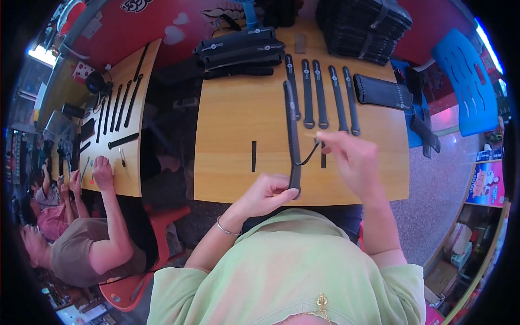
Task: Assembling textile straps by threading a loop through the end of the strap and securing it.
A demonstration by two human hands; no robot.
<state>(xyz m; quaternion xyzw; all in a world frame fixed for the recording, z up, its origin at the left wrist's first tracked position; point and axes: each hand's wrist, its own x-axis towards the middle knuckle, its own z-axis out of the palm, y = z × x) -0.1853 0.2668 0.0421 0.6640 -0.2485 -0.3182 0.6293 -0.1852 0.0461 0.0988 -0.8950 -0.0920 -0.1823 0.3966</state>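
Note:
A long black strap [293,124] stretches away from me over the table's middle. My left hand [264,196] pinches its near end at the table's front edge, thumb on top. From the strap's side a thin black strip [310,157] curves up to my right hand [355,162], whose closed fingertips grip its free end; those fingertips are slightly blurred. Two short black strips lie on the wood, one strip [254,156] left of the strap and the other strip [323,157] beneath my right hand. Beyond, several black straps [320,97] with loop-like near ends lie side by side.
Stacked black bundles [241,49] sit at the table's back left, and a tall black pile [365,30] at the back right. A flat black bundle [379,92] rests by the right edge, near a blue chair [468,81]. At left, another person works at a second table [122,168].

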